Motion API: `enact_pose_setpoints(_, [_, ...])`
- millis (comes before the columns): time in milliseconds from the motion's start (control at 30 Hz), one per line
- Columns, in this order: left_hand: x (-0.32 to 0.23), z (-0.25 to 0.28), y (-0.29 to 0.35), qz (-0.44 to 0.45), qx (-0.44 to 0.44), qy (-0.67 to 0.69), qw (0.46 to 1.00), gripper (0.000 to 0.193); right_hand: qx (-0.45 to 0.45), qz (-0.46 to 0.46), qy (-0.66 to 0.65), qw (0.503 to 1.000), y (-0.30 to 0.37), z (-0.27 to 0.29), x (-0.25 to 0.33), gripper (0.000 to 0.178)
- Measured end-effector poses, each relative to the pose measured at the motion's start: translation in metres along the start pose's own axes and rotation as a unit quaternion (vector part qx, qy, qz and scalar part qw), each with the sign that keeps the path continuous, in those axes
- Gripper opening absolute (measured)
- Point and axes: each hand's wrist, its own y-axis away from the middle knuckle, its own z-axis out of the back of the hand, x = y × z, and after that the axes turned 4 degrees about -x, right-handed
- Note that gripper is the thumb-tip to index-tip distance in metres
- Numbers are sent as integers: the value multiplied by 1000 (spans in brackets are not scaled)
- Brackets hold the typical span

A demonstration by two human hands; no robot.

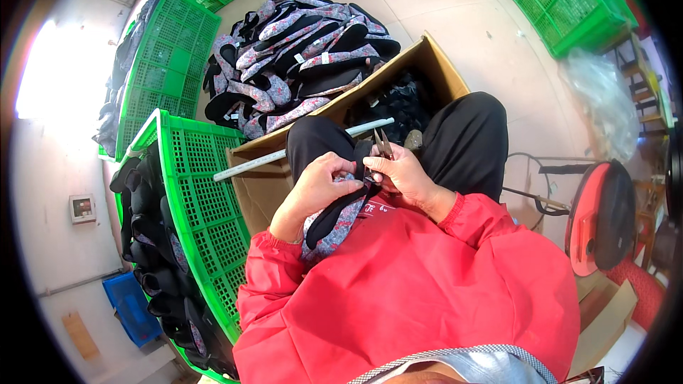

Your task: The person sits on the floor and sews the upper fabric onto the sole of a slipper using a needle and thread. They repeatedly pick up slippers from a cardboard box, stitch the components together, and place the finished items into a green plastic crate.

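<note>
My left hand (318, 185) grips a grey-pink patterned shoe upper with black lining (334, 220), held against my red jacket over my lap. My right hand (400, 174) holds small metal thread snips (383, 144), blades pointing up, right at the upper's top edge. Both hands touch the piece between my knees in black trousers.
A cardboard box (441, 71) with dark pieces stands ahead of my knees, a white rod (284, 154) lying across it. A heap of patterned uppers (306, 50) lies on the floor beyond. Green crates (206, 192) with black uppers stand at left; a red round stool (597, 217) at right.
</note>
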Motion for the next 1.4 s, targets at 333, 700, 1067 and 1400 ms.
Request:
enact_pose_setpoints(333, [13, -7, -9, 75, -11, 150, 986, 16, 26, 57, 64, 996, 9, 2, 21, 21])
enact_pose_setpoints(700, [-7, -1, -15, 239, -3, 257, 936, 17, 104, -86, 265, 955, 28, 28, 28, 22])
enact_pose_setpoints(1067, [0, -9, -22, 232, 12, 280, 932, 15, 127, -116, 329, 929, 9, 8, 38, 23])
enact_pose_setpoints(1400, [3, -13, -26, 232, 20, 279, 932, 14, 126, -118, 343, 923, 3, 5, 37, 23])
